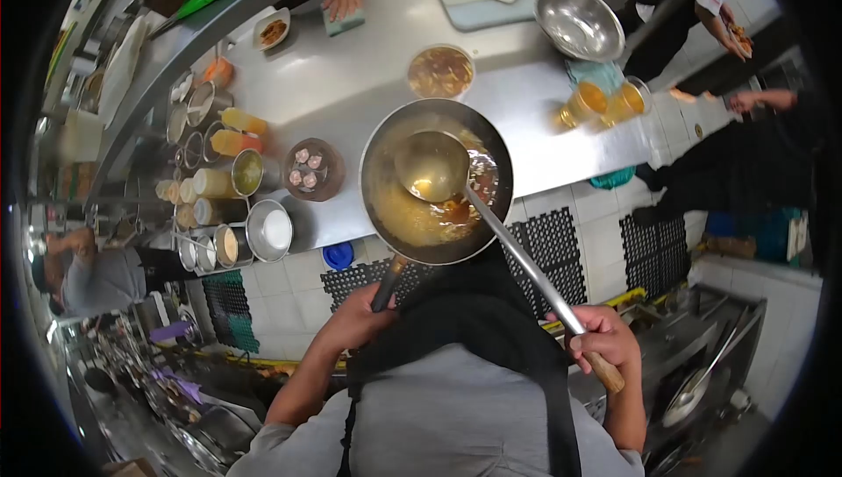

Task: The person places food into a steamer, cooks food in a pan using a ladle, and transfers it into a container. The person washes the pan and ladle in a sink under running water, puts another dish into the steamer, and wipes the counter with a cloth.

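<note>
Fingers of the right hand (605,337) were closed around the lower handle of the ladle (537,268); the left hand (355,317) gripped the handle of the pan (417,233), although most of its fingers were hidden. The pan overlapped the near edge of the steel worktop (544,139), and the ladle's bowl was inside it. Judged step: stirring or portioning the pan's contents. The next move called for a steady pan and a controlled ladle angle to limit spillage.

Containers and contents:
- Pan: brownish liquid with pieces; whether the ladle held liquid could not be confirmed.
- Round bowl (440,72), just beyond the pan: brown liquid with lighter pieces.
- Dark bowl (313,169), left of the pan: several pinkish-white pieces.
- Metal bowl (269,230), near the worktop edge: white contents.
- Pale dish (272,30), toward the far side: brown food.
</note>
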Available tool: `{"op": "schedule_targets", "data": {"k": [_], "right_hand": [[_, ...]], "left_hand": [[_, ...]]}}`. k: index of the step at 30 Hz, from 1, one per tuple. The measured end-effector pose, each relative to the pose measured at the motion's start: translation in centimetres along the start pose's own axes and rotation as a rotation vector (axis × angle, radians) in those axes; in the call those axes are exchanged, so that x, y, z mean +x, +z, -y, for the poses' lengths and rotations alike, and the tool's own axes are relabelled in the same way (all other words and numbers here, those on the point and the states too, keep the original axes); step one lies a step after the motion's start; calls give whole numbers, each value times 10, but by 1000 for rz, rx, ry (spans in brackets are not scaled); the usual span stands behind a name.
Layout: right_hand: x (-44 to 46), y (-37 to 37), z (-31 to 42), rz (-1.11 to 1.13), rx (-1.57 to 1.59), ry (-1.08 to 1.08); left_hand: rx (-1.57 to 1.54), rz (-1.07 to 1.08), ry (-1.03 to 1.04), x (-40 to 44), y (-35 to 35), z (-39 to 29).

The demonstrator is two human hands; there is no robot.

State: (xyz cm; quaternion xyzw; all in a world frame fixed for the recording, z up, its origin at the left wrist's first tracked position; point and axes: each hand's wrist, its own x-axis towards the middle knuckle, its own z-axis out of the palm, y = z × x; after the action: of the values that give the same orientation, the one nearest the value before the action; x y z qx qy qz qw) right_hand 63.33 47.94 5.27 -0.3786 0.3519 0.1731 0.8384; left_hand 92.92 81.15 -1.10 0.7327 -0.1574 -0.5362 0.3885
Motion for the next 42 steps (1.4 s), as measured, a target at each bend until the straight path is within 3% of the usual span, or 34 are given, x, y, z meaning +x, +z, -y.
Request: {"op": "schedule_targets", "data": {"k": [1, 4, 10, 15, 22, 31, 36, 42], "right_hand": [[-9, 5, -13, -15, 12, -4], [-39, 23, -40, -108, 24, 16], [-96, 24, -91, -227, -17, -44], [-146, -3, -139, -274, -23, -154], [-222, -49, -213, -352, 11, -206], [-280, -36, -305, -620, 389, -374], [-295, -32, -315, -758, 554, -468], [-314, -54, -290, -922, 690, -482]], "left_hand": [[61, 47, 104, 5, -2, 10], [84, 193, 145, 11, 4, 16], [228, 479, 13, 31, 31, -20], [421, 592, -60, 50, 77, -54], [543, 755, -157, 79, 197, -109], [785, 1031, -131, 107, 362, -179], [950, 1161, -86, 132, 440, -212], [941, 1309, 24, 162, 534, -253]]}}
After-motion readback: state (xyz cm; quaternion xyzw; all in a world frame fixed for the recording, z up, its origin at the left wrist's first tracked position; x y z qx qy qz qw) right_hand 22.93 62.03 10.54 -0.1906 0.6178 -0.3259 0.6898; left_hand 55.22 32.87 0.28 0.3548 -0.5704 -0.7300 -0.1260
